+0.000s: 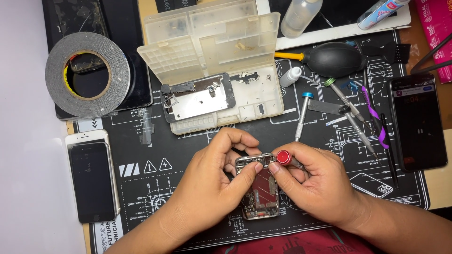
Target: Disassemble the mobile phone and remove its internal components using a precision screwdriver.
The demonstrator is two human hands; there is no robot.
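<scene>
Opened phone [260, 194], back off and guts showing, sits upright-ish between both hands low in the middle of the shot, right over the black repair mat [155, 141] with its white diagram lines. Left hand [212, 181] wraps around the phone's left edge, fingers curled over the top end and thumb pressed on the top corner, so it's pinching the frame. Right hand [315, 181] has a red-capped screwdriver [285, 158], fingers closed tight around it, tip hidden down at the phone's top edge.

Mat covers most of the desk [438, 188], which looks like light wood where it peeks out on the right. Behind the hands there's a yellowed clear plastic parts box [212, 47] with its lid flipped open, and a detached phone screen assembly [197, 97] lying across it. Big roll of grey tape [87, 74] up left, white phone [91, 180] with a dark screen on the left edge of the mat. Right side has a couple of silver screwdrivers [351, 113], a blue-capped one [302, 115], a black rubber air blower [333, 59], a small white dropper bottle [290, 76], and a dark phone [418, 122] with its screen lit. Far left is just a plain pale surface [28, 141].
</scene>
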